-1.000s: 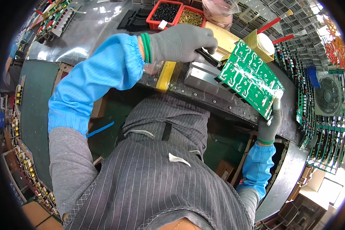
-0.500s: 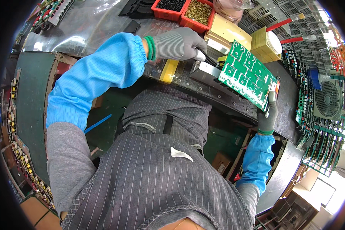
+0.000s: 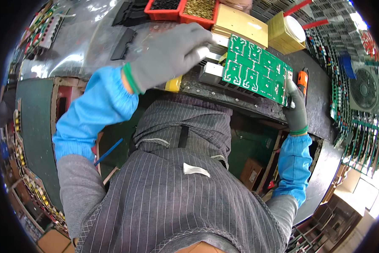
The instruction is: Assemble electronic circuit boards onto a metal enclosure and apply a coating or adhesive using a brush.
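My right hand (image 3: 296,103), in a grey glove with a green cuff, grips the right end of a green circuit board (image 3: 259,69). The board is tilted, its solder side with silvery traces facing up, over the dark bench edge. Beneath its left end shows a block-shaped metal part (image 3: 212,71), partly hidden by the board. My left hand (image 3: 168,55), gloved alike and blurred, hovers left of the board. Its thumb stands apart from the fingers, and nothing shows between them.
Red bins of black (image 3: 164,9) and brass-coloured (image 3: 199,12) small parts stand at the back. Behind the board are a tan box (image 3: 240,26) and a yellow box with a white roll (image 3: 285,33). An orange-handled tool (image 3: 302,79) lies to the right. Black strips (image 3: 123,44) lie left.
My left hand has drawn away from the board's left end, and the dark slim item at its fingertips no longer shows there. The board has turned to a flatter slant in my right hand.
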The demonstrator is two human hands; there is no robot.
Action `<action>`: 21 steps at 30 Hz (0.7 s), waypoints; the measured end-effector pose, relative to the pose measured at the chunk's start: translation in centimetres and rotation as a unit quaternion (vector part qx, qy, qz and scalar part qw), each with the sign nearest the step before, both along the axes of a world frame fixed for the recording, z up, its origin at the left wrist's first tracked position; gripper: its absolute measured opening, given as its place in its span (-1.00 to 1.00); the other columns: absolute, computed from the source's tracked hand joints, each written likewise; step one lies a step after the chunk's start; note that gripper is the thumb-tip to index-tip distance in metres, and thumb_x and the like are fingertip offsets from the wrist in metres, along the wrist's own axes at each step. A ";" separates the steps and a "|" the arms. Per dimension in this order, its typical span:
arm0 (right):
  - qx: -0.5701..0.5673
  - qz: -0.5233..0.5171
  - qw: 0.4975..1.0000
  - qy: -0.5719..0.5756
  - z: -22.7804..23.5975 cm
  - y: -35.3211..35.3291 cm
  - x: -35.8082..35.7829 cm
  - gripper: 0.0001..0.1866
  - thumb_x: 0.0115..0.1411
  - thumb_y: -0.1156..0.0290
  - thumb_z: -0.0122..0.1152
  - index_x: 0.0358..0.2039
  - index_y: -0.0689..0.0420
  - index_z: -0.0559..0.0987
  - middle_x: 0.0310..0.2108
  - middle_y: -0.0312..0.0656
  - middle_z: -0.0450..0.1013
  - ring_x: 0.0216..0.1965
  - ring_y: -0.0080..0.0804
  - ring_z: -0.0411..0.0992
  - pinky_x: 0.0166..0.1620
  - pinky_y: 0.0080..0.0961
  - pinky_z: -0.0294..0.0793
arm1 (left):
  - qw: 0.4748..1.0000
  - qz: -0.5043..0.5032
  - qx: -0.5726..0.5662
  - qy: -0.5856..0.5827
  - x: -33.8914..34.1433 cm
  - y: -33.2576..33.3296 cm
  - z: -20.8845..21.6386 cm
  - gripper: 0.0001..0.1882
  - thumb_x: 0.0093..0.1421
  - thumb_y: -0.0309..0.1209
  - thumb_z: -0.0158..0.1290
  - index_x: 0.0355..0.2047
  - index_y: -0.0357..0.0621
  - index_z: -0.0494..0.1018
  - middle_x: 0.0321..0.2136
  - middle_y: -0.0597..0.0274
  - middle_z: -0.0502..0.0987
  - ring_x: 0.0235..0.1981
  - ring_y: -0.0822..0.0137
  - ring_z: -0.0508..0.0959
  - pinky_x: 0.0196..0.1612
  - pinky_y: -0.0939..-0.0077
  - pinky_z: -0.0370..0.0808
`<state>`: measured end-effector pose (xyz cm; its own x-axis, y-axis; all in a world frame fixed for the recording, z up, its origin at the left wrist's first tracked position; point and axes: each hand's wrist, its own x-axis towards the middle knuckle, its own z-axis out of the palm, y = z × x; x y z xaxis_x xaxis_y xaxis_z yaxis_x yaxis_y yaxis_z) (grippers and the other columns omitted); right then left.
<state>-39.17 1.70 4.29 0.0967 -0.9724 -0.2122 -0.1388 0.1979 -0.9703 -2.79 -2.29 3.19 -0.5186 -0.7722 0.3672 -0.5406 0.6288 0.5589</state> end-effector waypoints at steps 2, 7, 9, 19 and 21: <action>0.015 -0.018 1.000 0.011 0.3 0.1 0.7 -0.47 0.30 0.18 0.07 0.12 0.35 0.40 -0.07 -0.19 0.50 -0.12 -0.53 0.48 -0.01 -0.63 0.40 | 0.998 -0.027 -0.051 0.007 -1.5 1.5 0.8 -0.66 0.18 -0.34 0.09 -0.03 -0.07 0.48 -0.21 0.12 0.50 -0.12 0.09 0.50 -0.04 0.25 0.44; 0.027 -0.036 0.999 -0.008 -0.3 -0.3 0.7 -0.46 0.21 0.26 0.20 0.09 0.36 0.39 -0.12 -0.15 0.51 -0.17 -0.52 0.50 -0.07 -0.60 0.47 | 0.998 -0.047 -0.035 -0.023 -2.6 2.4 -1.3 -0.55 0.04 -0.47 0.18 0.00 0.06 0.54 -0.26 0.20 0.51 -0.20 0.13 0.50 -0.14 0.27 0.45; 0.039 -0.055 0.997 -0.030 -0.5 -0.2 0.8 -0.46 0.20 0.29 0.23 0.09 0.37 0.38 -0.12 -0.12 0.51 -0.17 -0.50 0.51 -0.06 -0.57 0.49 | 0.999 -0.048 -0.016 0.004 -2.6 2.0 -1.4 -0.56 0.02 -0.51 0.20 -0.03 0.03 0.56 -0.27 0.19 0.52 -0.22 0.11 0.51 -0.18 0.27 0.46; 0.088 -0.027 0.995 0.048 0.2 -0.3 0.0 -0.47 0.25 0.18 0.17 0.09 0.31 0.40 -0.15 -0.22 0.50 -0.24 -0.59 0.48 -0.17 -0.65 0.47 | 0.998 -0.048 0.016 -0.044 -2.3 2.0 0.0 -0.57 0.04 -0.49 0.18 -0.02 0.02 0.56 -0.21 0.16 0.52 -0.15 0.09 0.51 -0.09 0.27 0.46; -0.007 -0.026 0.999 0.019 0.0 0.1 0.2 -0.55 0.31 0.15 0.08 0.03 0.27 0.48 -0.22 -0.33 0.50 -0.28 -0.69 0.44 -0.24 -0.65 0.41 | 0.995 -0.076 0.010 -0.069 -2.1 1.6 0.3 -0.53 0.04 -0.43 0.18 0.03 0.02 0.52 -0.20 0.16 0.51 -0.15 0.08 0.50 -0.08 0.24 0.45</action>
<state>-39.01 1.85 4.27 0.0388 -0.9788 -0.2009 -0.1653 0.1920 -0.9674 -4.87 -0.66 3.45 -0.6742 -0.6874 0.2699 -0.5120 0.6985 0.5000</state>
